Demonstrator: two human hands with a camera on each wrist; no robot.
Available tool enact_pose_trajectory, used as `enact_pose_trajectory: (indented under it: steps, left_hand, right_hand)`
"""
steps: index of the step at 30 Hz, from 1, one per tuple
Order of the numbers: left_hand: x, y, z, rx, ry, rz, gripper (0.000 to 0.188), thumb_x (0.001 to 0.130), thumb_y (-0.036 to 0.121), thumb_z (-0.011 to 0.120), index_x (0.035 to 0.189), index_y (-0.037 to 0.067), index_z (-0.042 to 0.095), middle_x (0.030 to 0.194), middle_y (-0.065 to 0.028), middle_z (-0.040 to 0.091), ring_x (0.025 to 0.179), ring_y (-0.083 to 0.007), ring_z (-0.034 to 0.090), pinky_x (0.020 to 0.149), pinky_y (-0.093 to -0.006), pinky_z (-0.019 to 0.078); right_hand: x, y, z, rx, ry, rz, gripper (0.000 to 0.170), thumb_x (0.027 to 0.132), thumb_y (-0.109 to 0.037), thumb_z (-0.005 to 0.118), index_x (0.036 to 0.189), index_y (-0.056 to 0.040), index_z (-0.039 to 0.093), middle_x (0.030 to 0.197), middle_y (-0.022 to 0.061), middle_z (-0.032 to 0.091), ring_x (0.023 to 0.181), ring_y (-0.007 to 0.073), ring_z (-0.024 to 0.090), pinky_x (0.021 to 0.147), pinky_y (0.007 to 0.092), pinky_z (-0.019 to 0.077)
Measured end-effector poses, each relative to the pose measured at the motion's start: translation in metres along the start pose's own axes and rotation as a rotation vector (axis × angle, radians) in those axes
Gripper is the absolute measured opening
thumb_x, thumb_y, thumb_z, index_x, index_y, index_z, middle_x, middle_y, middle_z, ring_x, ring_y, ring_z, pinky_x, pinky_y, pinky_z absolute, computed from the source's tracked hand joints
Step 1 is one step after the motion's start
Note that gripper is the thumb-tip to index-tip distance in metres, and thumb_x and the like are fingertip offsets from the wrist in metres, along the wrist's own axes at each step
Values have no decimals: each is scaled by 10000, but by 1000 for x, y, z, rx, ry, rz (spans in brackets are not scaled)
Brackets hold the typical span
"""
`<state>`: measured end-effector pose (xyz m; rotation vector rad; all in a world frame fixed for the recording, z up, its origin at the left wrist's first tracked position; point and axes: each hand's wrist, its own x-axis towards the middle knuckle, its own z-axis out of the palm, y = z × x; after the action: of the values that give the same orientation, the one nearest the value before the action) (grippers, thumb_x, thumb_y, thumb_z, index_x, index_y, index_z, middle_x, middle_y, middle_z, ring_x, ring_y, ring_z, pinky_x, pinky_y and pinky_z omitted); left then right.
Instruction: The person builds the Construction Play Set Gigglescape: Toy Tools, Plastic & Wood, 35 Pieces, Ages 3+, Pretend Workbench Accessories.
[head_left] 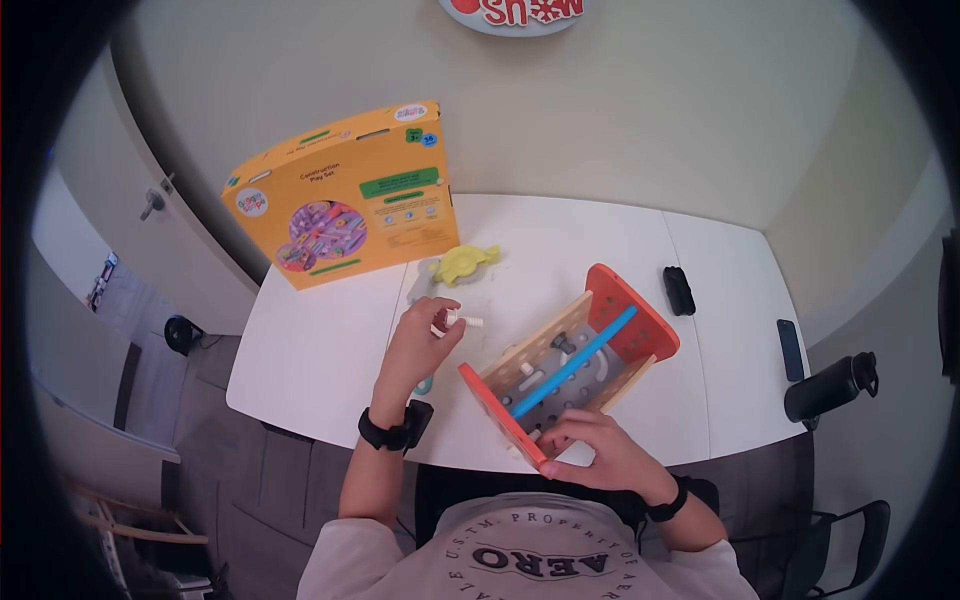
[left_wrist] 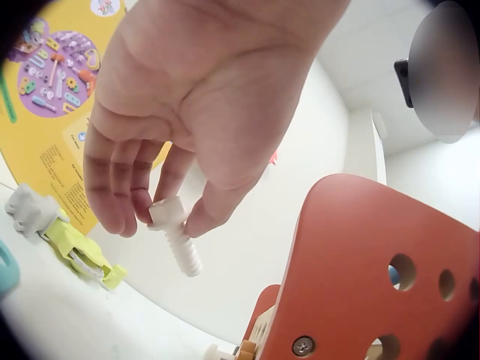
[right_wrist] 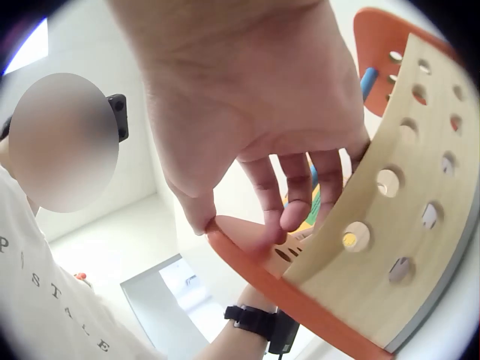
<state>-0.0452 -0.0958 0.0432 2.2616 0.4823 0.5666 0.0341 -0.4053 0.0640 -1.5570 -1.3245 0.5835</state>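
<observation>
My left hand [head_left: 413,345] pinches a white toy bolt [left_wrist: 181,244] by its head between thumb and fingers, the threaded end pointing down. It hovers above the table, left of a toy toolbox [head_left: 640,325] with orange ends, perforated wooden sides and a blue bar [head_left: 575,360] as handle. At the toolbox's near corner, my right hand [head_left: 605,455] grips the orange end panel [right_wrist: 300,315], thumb outside and fingers curled over the inner side. A grey bolt [head_left: 563,343] and white pieces lie in the toolbox; part of its near side is hidden by the hand.
Behind my left hand lie a yellow toy piece [head_left: 467,265] and a grey one [head_left: 424,283]. A large yellow play set box [head_left: 400,215] stands at the back left. On the right are a black case [head_left: 679,290], a phone [head_left: 790,350] and a black bottle [head_left: 828,388].
</observation>
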Motion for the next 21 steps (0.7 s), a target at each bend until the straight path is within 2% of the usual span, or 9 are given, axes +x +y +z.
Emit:
enact_pose_trajectory:
  steps: [2,5,8,11,14,17,20,21]
  left_hand:
    - [-1,0,-1,-6,5,11,283,905,150,756,1150,14,712,906,-113,630,871,-217,679,714,-332,586]
    - [-1,-2,-2,-5,18,40,287,902,150,759,1152,16,712,901,-110,627,858,-214,673,712,-326,585]
    - [-2,-2,-7,-9,46,60,291,898,155,763,1150,17,712,893,-108,626,836,-209,664,713,-327,579]
    - [-3,-4,-15,-26,85,85,292,894,160,761,1140,11,710,884,-106,627,806,-200,653,722,-331,565]
    - [-5,-3,-21,-40,89,102,290,892,162,755,1129,3,708,878,-106,625,780,-193,645,733,-330,549]
    - [-6,-6,-20,-56,67,105,289,893,171,750,1122,-2,707,871,-106,620,767,-192,641,738,-325,541]
    - [-6,-7,-19,-75,44,114,287,899,185,739,1105,-10,704,870,-120,626,762,-212,648,732,-333,543]
    - [-7,-5,-19,-79,38,119,284,901,189,732,1094,-17,702,876,-134,638,762,-228,656,726,-343,546]
  right_hand:
    - [4,-17,4,-51,39,12,351,840,-282,870,1003,-10,720,825,57,620,797,205,704,686,345,528]
    - [14,-40,10,-234,-28,86,378,868,-335,834,962,0,687,837,87,634,768,245,698,674,379,547]
    - [23,-49,10,-522,-56,26,363,855,-324,837,993,-22,690,861,98,661,783,276,699,715,372,567]
    - [28,-55,9,-612,17,-75,381,875,-354,806,1004,-19,678,882,123,671,798,307,699,705,390,563]
    - [38,-69,14,-744,-58,-76,332,872,-331,769,931,-30,641,810,139,649,735,344,681,667,443,561]
    - [56,-74,15,-762,-128,108,328,868,-280,745,1030,-9,656,817,180,680,723,379,700,656,467,569]
    - [58,-60,15,-708,-83,39,373,839,-277,761,1100,-25,673,735,134,687,655,322,693,619,428,555]
    - [59,-61,16,-705,-108,78,370,845,-288,755,1083,-17,672,759,154,693,681,347,700,638,440,565]
